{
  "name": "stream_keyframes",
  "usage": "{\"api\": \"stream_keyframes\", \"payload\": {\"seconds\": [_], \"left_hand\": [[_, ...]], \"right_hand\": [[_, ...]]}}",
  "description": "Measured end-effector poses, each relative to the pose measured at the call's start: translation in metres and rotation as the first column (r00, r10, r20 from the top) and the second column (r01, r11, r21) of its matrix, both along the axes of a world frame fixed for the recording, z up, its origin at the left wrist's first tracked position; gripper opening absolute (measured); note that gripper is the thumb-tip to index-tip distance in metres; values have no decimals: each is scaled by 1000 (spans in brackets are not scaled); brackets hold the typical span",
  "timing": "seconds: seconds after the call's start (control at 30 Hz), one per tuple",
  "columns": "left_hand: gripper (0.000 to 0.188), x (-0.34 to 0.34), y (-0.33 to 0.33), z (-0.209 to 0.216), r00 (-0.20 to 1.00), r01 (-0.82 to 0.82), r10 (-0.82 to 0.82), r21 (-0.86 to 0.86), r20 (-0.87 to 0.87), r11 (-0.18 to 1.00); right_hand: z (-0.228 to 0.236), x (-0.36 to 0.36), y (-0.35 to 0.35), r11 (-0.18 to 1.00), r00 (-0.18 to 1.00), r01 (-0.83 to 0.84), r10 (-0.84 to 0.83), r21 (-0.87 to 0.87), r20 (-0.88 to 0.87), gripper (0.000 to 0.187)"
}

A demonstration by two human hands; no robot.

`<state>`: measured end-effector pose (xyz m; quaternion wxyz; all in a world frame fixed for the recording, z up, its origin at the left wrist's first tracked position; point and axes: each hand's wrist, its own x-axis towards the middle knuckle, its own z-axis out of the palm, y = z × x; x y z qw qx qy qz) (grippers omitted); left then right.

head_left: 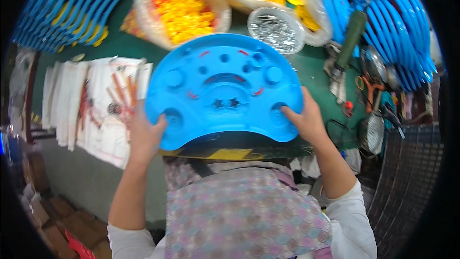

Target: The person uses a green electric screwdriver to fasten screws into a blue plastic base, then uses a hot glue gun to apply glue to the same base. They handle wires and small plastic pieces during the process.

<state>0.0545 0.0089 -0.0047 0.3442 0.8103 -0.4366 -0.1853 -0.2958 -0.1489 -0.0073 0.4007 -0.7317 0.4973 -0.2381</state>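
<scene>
A curved blue plastic panel (225, 84) is held up in front of me, over the near edge of the green table. It has round recesses, two star-shaped holes and several small red bits showing through slots. My left hand (147, 132) grips its lower left end, thumb on top. At the lower right end my right hand (306, 117) grips it the same way, its thumb by a round recess. The fingers of both hands are hidden behind the panel.
Beyond the panel stand a bag of small yellow and red pieces (184, 12) and a bowl of metal screws (276, 29). Blue curved parts are stacked at far left (76, 9) and far right (397, 33). A green-handled screwdriver (350, 38) lies right; white cloth (108, 110) covers the left.
</scene>
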Motion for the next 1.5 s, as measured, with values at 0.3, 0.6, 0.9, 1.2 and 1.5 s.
{"api": "stream_keyframes", "payload": {"seconds": [0.3, 0.6, 0.9, 1.2, 1.5], "left_hand": [[51, -7, -7, 5, 996, -68, 72, 77, -59, 995], [52, -31, -5, 15, 743, 573, -481, -73, 465, 816], [40, -41, -21, 28, 712, 638, -566, -46, 415, 769], [22, -25, -90, 64, 833, 517, -427, -222, 351, 827], [15, 9, -175, 42, 835, 455, -308, -257, 456, 853]], "right_hand": [[9, 9, -1, 999, 1000, 2, -3, 45, 21, 83], [17, 7, -19, 983, 970, -182, 181, 13, -163, 90], [57, 84, -75, 707, 944, -328, 225, -626, -240, 22], [15, 222, -164, 438, 750, -615, 68, -656, -657, 10], [25, 224, -156, 511, 649, -667, 41, -542, -759, 17]]}}
